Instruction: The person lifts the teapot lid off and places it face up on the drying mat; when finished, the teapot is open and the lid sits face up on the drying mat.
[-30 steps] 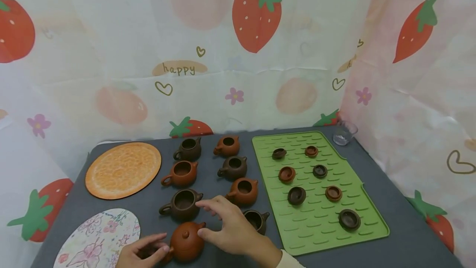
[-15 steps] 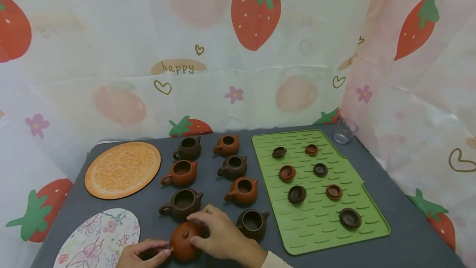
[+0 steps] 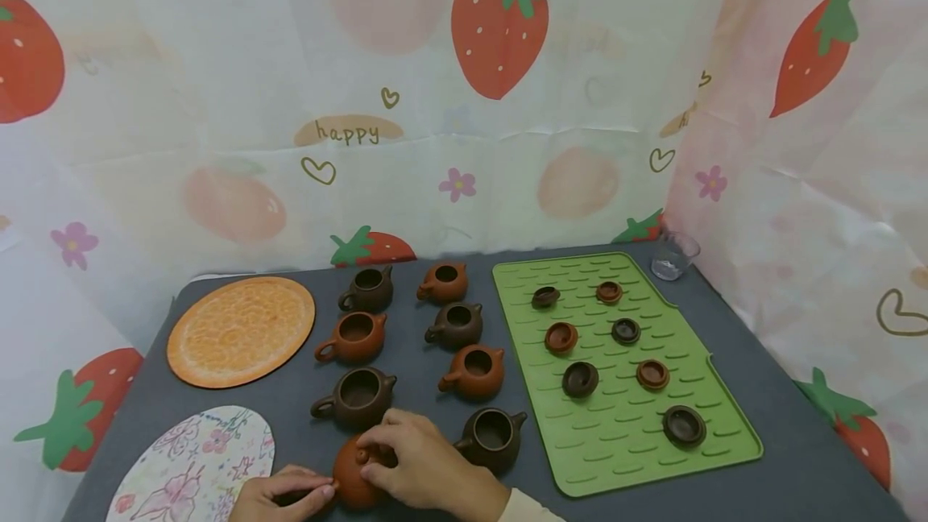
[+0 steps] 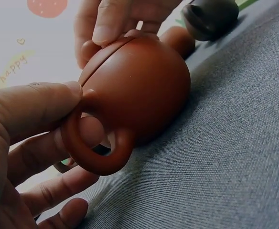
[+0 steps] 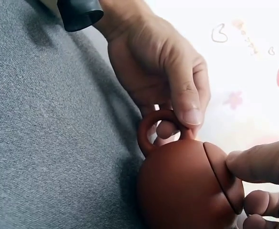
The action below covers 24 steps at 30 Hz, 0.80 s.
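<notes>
A reddish-brown clay teapot (image 3: 350, 480) stands on the grey cloth at the near edge, its lid (image 5: 221, 167) seated with a thin seam showing. My left hand (image 3: 279, 495) pinches the teapot's looped handle (image 4: 97, 164) between thumb and fingers. Over the top, my right hand (image 3: 428, 461) holds the lid, thumb on one side of the small round knob (image 3: 362, 455) and fingertips on the far side. In the left wrist view the spout (image 4: 179, 40) points away from the left hand.
Several lidless teapots, such as a dark one (image 3: 492, 435) and a reddish one (image 3: 474, 371), stand in two columns. Several upturned lids lie on a green mat (image 3: 602, 457). An orange round mat (image 3: 239, 333), a floral mat (image 3: 196, 466) and a clear cup (image 3: 673, 256) lie around.
My right hand has moved left from beside the spout onto the teapot's lid. My left fingers have come in from beside the handle and now pinch it.
</notes>
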Available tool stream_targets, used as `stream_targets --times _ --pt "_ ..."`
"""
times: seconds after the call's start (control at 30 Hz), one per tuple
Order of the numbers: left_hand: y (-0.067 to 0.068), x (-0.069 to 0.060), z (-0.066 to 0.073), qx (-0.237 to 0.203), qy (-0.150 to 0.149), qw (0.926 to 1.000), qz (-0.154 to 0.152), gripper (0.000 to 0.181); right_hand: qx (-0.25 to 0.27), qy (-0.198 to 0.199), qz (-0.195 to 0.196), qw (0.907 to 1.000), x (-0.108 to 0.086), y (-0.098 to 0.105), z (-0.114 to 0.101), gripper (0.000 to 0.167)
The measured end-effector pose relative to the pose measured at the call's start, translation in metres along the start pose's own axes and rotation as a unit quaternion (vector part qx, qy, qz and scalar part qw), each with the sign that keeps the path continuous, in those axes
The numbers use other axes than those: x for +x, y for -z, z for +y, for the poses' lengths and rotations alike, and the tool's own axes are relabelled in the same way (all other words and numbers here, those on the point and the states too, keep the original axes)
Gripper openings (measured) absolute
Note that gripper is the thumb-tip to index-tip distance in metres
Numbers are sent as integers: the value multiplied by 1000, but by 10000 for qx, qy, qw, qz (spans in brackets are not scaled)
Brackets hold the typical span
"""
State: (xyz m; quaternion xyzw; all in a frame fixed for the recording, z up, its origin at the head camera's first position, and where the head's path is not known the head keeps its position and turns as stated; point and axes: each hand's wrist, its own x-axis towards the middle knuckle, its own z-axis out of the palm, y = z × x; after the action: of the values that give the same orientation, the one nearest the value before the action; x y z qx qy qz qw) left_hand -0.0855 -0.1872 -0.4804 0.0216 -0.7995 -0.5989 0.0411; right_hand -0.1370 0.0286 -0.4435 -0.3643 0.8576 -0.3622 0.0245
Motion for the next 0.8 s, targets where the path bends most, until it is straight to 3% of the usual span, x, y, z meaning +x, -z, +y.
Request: stream_targets --times 0.27,0.4,0.5,0.57,0.63,0.8 --pt "0 1 -3 -79 -182 9998 -14 8 48 444 80 9990 6 2 1 10" --pt "0 1 -5 -61 -374 9993 6 11 524 437 303 9972 4 4 3 6" --pt "0 1 -4 1 -301 9995 38 10 1301 203 488 9901 1 3 5 3" --pt "0 1 -2 27 -151 9999 40 10 1969 -99 590 9786 -1 2 6 3" --pt "0 1 -1 47 43 10000 26 9 2636 -438 686 9612 -3 0 7 5" --pt "1 1 4 102 412 9991 -46 7 4129 -1034 690 9022 -7 -1 8 9"
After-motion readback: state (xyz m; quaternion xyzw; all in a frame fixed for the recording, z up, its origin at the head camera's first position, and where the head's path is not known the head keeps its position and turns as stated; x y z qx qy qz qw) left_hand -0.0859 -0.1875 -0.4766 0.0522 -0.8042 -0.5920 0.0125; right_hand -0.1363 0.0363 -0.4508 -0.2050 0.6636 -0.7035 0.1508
